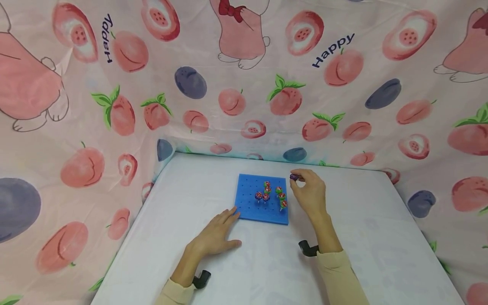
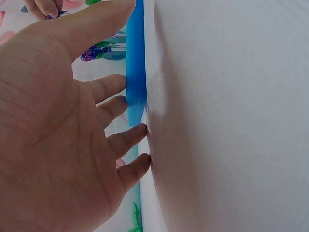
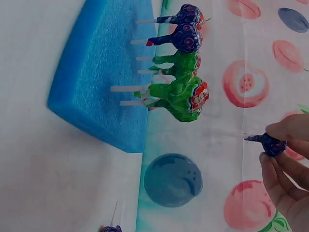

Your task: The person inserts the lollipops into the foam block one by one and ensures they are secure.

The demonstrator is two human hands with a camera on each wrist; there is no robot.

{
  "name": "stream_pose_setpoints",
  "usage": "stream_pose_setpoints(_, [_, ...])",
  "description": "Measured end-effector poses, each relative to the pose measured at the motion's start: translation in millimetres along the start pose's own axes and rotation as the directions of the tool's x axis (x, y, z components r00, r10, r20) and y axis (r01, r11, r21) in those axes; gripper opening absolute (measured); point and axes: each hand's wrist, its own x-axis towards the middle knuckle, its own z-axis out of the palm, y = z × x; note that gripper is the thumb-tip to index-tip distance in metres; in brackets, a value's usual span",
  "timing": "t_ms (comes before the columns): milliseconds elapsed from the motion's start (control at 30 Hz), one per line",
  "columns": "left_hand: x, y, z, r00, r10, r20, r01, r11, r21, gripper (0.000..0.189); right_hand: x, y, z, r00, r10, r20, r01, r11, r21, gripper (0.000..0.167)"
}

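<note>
Between the thumb and fingers of my right hand (image 1: 311, 192) is a lollipop in a dark purple wrapper (image 3: 275, 145), pinched by its head just off the right edge of a blue foam board (image 1: 248, 214). Its wrapper tail points toward the board in the right wrist view. Several wrapped lollipops stand on sticks in the board, some with green wrappers (image 3: 186, 99) and some with purple ones (image 3: 186, 38). My left hand (image 1: 213, 237) lies spread, its fingertips touching the board's near left corner; the left wrist view shows the fingers extended along the board's side (image 2: 136, 63).
Another lollipop (image 3: 112, 228) lies on the white-covered table (image 1: 190, 190), partly cut off at the bottom of the right wrist view. Rows of small holes show in the board. Fruit-printed cloth (image 1: 248, 114) hangs behind the table and at its sides.
</note>
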Motion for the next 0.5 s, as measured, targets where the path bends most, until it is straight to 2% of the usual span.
stream_pose_setpoints(167, [0.1, 0.1, -0.2, 1.0, 0.002, 0.001, -0.002, 1.0, 0.005, 0.088, -2.5, -5.6, 0.5, 0.999, -0.029, 0.028, 0.028, 0.999, 0.019, 0.026])
stream_pose_setpoints(500, [-0.4, 0.1, -0.1, 1.0, 0.004, -0.003, -0.004, 1.0, -0.004, 0.088, -4.2, -10.6, 3.3, 0.997, -0.029, 0.065, 0.022, 0.993, 0.117, 0.029])
